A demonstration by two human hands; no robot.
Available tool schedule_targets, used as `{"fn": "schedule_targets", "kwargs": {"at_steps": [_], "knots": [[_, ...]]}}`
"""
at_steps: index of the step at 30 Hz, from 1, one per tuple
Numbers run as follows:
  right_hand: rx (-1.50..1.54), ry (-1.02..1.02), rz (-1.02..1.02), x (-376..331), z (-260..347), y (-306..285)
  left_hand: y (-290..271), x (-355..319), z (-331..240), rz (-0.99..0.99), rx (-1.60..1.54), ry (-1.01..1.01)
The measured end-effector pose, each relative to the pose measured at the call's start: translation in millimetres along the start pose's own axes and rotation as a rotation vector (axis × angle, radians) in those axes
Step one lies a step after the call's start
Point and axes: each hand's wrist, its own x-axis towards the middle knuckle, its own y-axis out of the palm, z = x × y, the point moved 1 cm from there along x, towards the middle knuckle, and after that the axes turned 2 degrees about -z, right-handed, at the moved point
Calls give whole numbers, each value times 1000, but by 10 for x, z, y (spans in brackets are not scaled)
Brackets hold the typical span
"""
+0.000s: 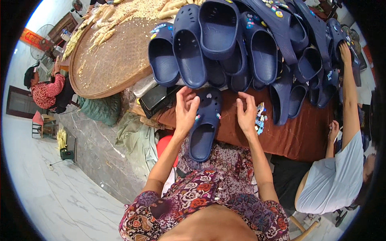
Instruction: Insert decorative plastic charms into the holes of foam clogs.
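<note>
A dark blue clog (205, 124) lies toe-away at the bench (297, 136) edge, between both hands. The left hand (185, 112) grips its left side, fingers (192, 107) curled over the toe. The right hand (246, 114) rests just beside it, fingers loosely spread, holding nothing, near small charms (260, 118).

Navy clog (205, 124) with coloured charms; reddish-brown tablecloth (297, 134); floral dress (209, 197) (purple, red, white); far-left tan woven tray (114, 60).
</note>
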Motion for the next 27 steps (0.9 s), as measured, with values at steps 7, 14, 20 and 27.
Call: {"fn": "schedule_targets", "kwargs": {"at_steps": [7, 14, 20, 27], "knots": [[217, 30, 52, 322, 515, 113, -19, 515, -47, 29, -734, -411], [-138, -572, -151, 1070, 1136, 113, -72, 554, -36, 105, -724, -398], [-143, -568, -73, 1233, 1112, 176, -390, 257, -217, 138, -788, -419], [-85, -596, -35, 1244, 1082, 191, -713, -259, -396, 78, -669, -408]]}}
